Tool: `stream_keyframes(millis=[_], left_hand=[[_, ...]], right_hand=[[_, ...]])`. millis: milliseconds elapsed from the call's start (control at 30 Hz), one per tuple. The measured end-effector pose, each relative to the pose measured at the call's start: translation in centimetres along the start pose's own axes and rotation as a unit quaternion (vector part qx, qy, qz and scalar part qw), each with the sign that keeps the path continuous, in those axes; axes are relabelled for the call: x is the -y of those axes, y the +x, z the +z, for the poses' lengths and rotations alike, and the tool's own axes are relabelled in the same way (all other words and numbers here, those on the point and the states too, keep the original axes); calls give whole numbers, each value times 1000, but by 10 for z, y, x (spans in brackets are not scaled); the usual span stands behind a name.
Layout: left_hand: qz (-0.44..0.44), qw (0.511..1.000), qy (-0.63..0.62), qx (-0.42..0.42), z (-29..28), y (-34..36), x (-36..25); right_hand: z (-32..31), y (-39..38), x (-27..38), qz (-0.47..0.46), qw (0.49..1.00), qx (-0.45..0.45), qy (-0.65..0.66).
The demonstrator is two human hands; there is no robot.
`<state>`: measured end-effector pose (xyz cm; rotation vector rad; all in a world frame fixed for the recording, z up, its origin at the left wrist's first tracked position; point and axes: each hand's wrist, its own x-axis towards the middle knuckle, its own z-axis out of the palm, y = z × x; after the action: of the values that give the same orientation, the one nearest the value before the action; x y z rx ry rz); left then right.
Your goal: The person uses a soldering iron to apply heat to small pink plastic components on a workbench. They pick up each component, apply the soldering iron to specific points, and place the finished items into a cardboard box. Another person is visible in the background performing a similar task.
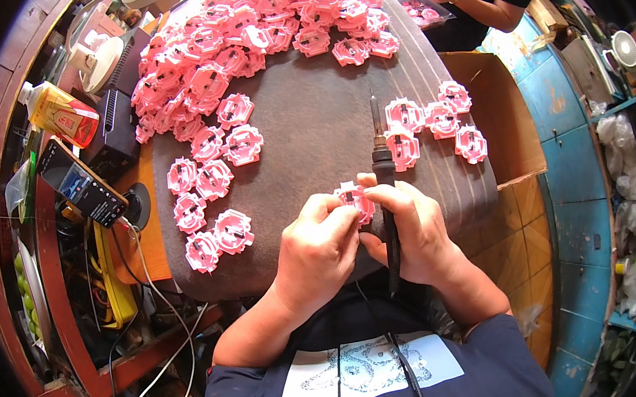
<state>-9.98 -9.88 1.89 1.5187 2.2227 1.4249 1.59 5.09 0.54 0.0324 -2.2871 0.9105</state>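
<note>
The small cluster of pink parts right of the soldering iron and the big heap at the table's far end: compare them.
The small cluster holds only a few parts, lying flat, barely overlapping; the big heap holds dozens, piled over one another. The cluster lies near the right hand; the heap lies far off. Both are the same pink toothed pieces on the brown mat.

We see a bright, evenly lit scene, the light seemingly from above, though its source is hard to place. Shadows under the glossy pink toothed plastic parts (pixel 242 144) on the dark brown padded worktop (pixel 311 122) are short and soft. Focus is sharp at centre. The fisheye bends edges toward a black rim, where detail smears and dims.
</note>
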Motion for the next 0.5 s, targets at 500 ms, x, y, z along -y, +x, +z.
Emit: stream_keyframes(millis=[500], left_hand=[[-6,1000,16,6,0,-1,1]], right_hand=[[3,-1,-3,9,1000,2,-15]])
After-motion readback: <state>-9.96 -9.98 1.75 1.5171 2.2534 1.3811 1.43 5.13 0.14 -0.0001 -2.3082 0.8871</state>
